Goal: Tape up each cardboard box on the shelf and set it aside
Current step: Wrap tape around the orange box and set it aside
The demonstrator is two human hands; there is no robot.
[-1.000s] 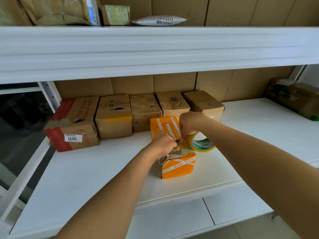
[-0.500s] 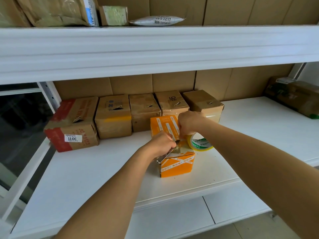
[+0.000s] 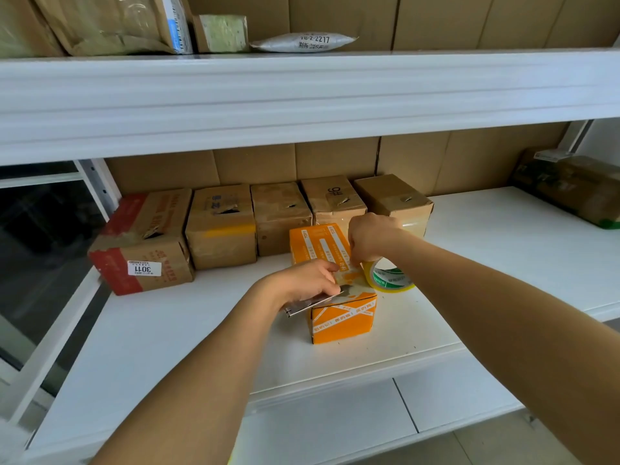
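Orange box (image 3: 339, 317) sits on the white shelf (image 3: 167, 330), just in front of the row of brown boxes (image 3: 278, 216). Your left hand (image 3: 302, 283) grips a metal blade (image 3: 312, 302) at the box's near top edge. Your right hand (image 3: 370, 234) pinches tape on the box top, tape roll (image 3: 389, 276) touching the box's right side.

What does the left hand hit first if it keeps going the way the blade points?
The left hand holds a blade aimed right across the orange box top. Past that, the tape roll in the right hand likely comes first; depth is unclear.
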